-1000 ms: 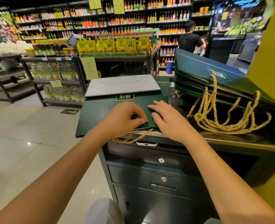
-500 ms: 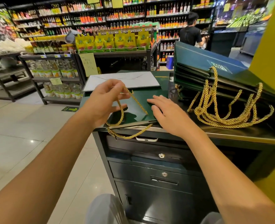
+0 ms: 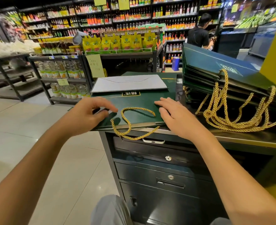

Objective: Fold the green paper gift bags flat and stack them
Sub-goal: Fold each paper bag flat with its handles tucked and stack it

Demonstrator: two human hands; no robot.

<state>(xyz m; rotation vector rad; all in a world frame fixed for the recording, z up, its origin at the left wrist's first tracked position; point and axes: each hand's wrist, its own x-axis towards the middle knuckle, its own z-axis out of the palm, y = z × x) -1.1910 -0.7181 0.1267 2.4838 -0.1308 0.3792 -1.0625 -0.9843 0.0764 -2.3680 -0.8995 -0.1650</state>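
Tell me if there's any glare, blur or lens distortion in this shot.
Head view: soft sheen on the green bag and floor tiles; left hand slightly motion-blurred, right hand sharper; wide-angle lens bows the shelves at the edges.

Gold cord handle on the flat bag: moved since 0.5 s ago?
Yes. The gold cord handle came down: out of the left hand, onto the green bag, looped behind the counter edge.

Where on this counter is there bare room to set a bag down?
Bare counter shows only in the dark strip between the flat bag and the stack, and along the front edge under the gold cords. Everywhere else is covered.
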